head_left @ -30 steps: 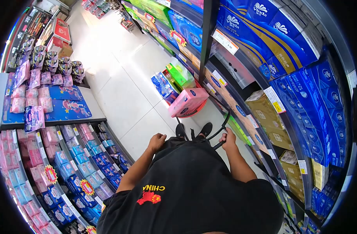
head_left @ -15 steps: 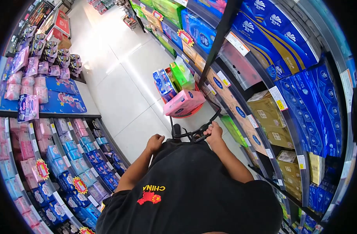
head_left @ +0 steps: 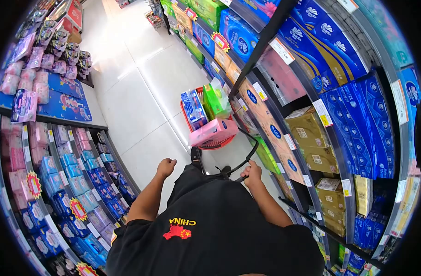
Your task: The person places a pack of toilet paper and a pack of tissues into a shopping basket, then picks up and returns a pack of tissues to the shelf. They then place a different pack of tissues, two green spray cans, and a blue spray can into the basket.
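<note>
1. The right hand (head_left: 252, 173) has its grip wrapped round the end of a black handle (head_left: 256, 146), the fingers folded over it.
2. The handle curves from there toward a red basket (head_left: 219, 146), which is low over the pale tiled floor (head_left: 141, 122), ahead of the person and beside the right-hand shelving.
3. In the basket, a pink package (head_left: 213, 132) lies tilted across the end nearest the person, overlapping the rim.
4. Behind it, a blue package (head_left: 193, 109) is on the left and a green package (head_left: 214, 102) on the right.
5. The left hand (head_left: 166, 167) is well apart from the basket, over the floor, fingers loosely curled; I cannot tell whether its grip is released or clenched, and nothing shows in it.
6. Between the forearms is the person's black shirt (head_left: 210, 239), with yellow lettering and a red emblem (head_left: 177, 232).
7. Blue Vinda packs (head_left: 328, 48) and brown-gold packs (head_left: 311, 138) fill shelves at the right; pink and blue packets (head_left: 74, 170) line those at the left.
</note>
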Available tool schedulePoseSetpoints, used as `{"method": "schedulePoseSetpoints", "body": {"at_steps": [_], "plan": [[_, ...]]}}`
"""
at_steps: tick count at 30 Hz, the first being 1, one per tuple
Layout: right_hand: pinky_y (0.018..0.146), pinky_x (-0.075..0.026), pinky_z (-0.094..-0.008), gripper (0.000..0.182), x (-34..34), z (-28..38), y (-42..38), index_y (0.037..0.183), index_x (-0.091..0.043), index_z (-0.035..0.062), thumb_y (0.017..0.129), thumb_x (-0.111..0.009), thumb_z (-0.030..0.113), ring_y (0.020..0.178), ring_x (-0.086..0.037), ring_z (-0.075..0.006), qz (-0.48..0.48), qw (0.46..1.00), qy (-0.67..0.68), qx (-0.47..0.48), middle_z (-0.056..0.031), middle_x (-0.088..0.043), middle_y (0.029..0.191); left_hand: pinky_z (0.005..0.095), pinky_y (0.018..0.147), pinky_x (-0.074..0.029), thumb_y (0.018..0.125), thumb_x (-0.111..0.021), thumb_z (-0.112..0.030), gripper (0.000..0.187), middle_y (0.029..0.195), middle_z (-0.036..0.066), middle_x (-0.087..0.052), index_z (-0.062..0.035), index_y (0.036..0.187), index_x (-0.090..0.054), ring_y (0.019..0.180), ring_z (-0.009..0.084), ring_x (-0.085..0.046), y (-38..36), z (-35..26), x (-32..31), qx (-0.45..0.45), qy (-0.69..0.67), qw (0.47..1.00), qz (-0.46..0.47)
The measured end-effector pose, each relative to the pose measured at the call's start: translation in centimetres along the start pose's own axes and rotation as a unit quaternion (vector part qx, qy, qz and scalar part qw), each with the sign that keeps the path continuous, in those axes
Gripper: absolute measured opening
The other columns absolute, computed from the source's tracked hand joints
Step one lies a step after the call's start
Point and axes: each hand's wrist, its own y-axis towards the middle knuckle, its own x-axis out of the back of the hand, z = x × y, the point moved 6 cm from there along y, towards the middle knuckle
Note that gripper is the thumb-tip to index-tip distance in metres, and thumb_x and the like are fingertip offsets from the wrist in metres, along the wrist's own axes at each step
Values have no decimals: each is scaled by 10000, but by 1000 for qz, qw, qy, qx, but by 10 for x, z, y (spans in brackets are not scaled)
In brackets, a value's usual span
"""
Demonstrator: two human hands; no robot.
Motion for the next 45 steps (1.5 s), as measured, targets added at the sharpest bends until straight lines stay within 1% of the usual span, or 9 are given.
{"method": "schedulePoseSetpoints", "body": {"at_steps": [3,5,9,15,19,29,30,35,45], "plan": [[425,-312,-346,211,47,18,9,821,-436,124,927,-588,225,443,-300,-131,27,999,-35,1,18,-309,573,428,904,-501,866,-591,-441,518,1023,259,-695,43,1014,-703,1020,378,-660,-9,5,-30,18,-8,1000,-6],[415,-315,-327,162,81,29,20,849,-480,130,922,-594,219,439,-303,-121,25,998,-61,-3,28,-298,566,444,873,-511,855,-593,-454,535,1015,257,-696,44,1018,-701,990,378,-667,-30,-10,-54,25,11,999,32],[416,-292,-304,183,131,49,28,819,-464,161,923,-602,221,416,-265,-101,63,995,-82,-12,54,-257,530,434,893,-505,876,-586,-428,496,1011,243,-699,23,1051,-697,995,364,-670,-93,-71,-97,-49,55,995,61],[408,-276,-297,224,149,81,34,779,-429,186,925,-598,207,407,-264,-94,90,991,-99,-16,68,-244,512,425,909,-497,915,-556,-447,484,1059,213,-698,-20,1102,-689,1035,350,-657,-124,-104,-124,-148,154,968,132],[403,-267,-290,219,143,85,46,788,-428,178,921,-601,204,405,-268,-92,93,990,-101,-8,67,-247,510,415,915,-496,909,-574,-430,499,1078,232,-691,14,1111,-677,1043,355,-656,-114,-99,-97,-97,93,989,69],[400,-271,-309,182,77,52,65,835,-464,140,916,-614,204,412,-263,-110,66,995,-67,-21,41,-267,535,422,919,-499,873,-579,-452,526,1055,246,-695,22,1065,-701,1027,363,-665,-85,-73,-63,-41,63,997,18],[422,-286,-308,111,65,49,65,935,-506,137,927,-594,205,410,-253,-115,59,995,-82,-25,49,-225,522,423,919,-498,873,-577,-452,526,1056,245,-695,20,1066,-701,1029,364,-664,-87,-74,-61,-35,56,998,23],[437,-313,-328,164,-3,33,67,865,-454,156,934,-597,198,423,-274,-114,80,994,-74,-22,43,-265,555,421,912,-499,883,-564,-443,512,1050,233,-699,16,1064,-703,1017,360,-666,-81,-62,-45,-21,14,1000,4],[483,-378,-358,140,-124,23,82,965,-440,130,948,-570,179,451,-335,-136,107,989,-94,-40,10,-343,588,430,867,-510,866,-581,-444,511,978,244,-705,32,1001,-710,963,366,-677,-25,-10,4,3,-70,997,-16]]}}
